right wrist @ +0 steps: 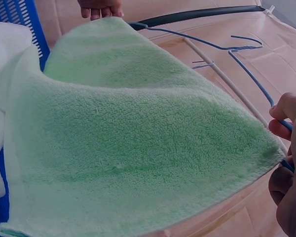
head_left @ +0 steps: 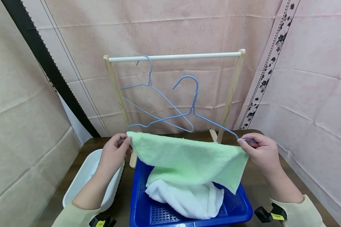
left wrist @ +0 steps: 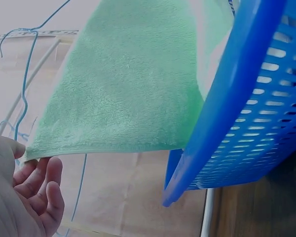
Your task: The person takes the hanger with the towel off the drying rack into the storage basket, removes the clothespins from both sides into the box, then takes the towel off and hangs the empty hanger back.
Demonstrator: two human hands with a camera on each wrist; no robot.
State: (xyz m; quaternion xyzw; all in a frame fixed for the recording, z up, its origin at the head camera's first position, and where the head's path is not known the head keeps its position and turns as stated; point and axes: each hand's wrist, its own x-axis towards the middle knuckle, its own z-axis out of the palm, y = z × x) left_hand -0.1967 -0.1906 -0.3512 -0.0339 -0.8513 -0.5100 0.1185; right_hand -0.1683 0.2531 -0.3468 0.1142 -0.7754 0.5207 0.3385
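Observation:
A light green towel (head_left: 190,157) stretches between my two hands over the blue basket. Finger and thumb of my left hand (head_left: 115,151) pinch its left corner, close to the left end of a blue wire clothes hanger (head_left: 194,101). My right hand (head_left: 260,153) grips the right end of that hanger, with the towel's right corner at the fingers, as the right wrist view shows. The hanger's hook points up and its lower bar is hidden by the towel. Below, a white towel (head_left: 187,198) lies bunched in the basket (head_left: 134,195).
Behind stands a wooden rack (head_left: 234,82) with a white rail (head_left: 173,57). Another blue hanger (head_left: 164,97) hangs from the rail's left part. A white tub (head_left: 74,189) sits left of the basket on the dark wooden table (head_left: 125,189). Pale cloth walls (head_left: 187,31) surround the table.

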